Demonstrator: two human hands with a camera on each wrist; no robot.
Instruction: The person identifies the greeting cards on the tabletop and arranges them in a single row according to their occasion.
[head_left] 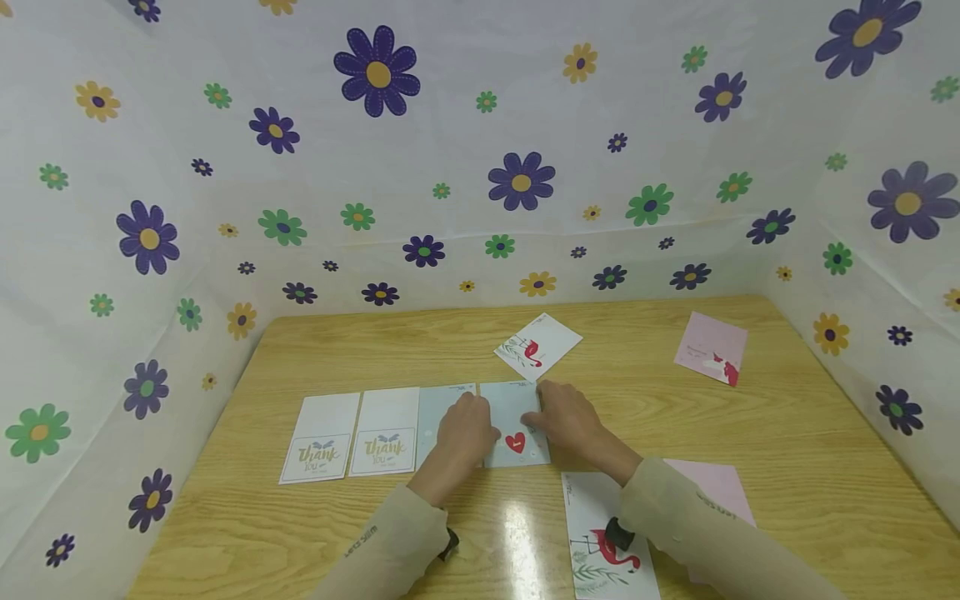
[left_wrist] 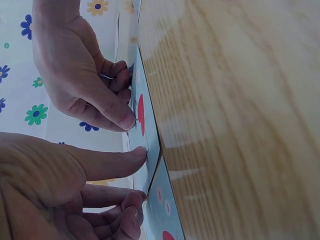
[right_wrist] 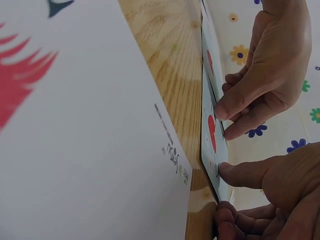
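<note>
A light blue card with a red heart [head_left: 516, 454] lies on the table between the two hands. My left hand [head_left: 461, 432] holds it at its left side, the thumb [left_wrist: 132, 157] on its face and the other fingers curled by the seam with a second light blue card [head_left: 431, 417]. At the right side my right hand [head_left: 573, 421] grips the same card, thumb on top and fingers curled at the edge. The second blue card sits to the left, partly hidden by my left hand. In the right wrist view the heart card [right_wrist: 211, 145] appears nearly edge-on.
Two white "Thank you" cards [head_left: 318, 442] continue the row leftward. One flamingo card [head_left: 551, 340] lies tilted behind the row; another flamingo card [head_left: 592, 517] is under my right forearm. Pink cards lie at the back right [head_left: 708, 340] and by the right sleeve [head_left: 720, 483]. Flowered cloth surrounds the wooden table.
</note>
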